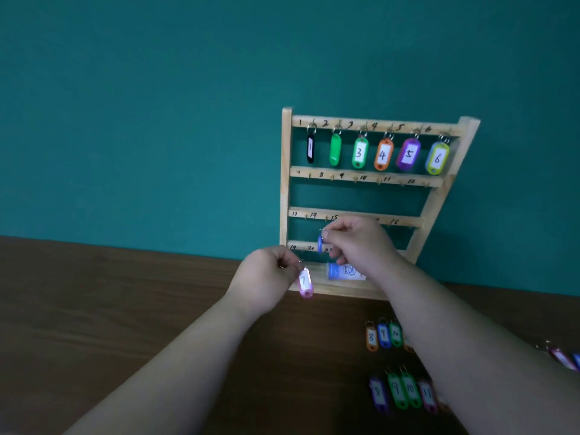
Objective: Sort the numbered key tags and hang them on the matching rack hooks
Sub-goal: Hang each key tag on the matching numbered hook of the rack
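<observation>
Teal wall (157,105), pale wood rack (286,183), pink tag (305,282), dk brown table (110,309)

A plain indoor room with a work spot set up against a wall; whether it is a home or an office cannot be told. A flat teal wall (157,105) rises beyond both grips. A small wooden rack (286,183) with handwritten numbers on its rails stands against it, just behind the right grip (361,243). A dark wood-grain table (110,309) runs beneath the left grip (266,277). Coloured key tags (384,335) lie on it in rows, nearer than the right grip.
</observation>
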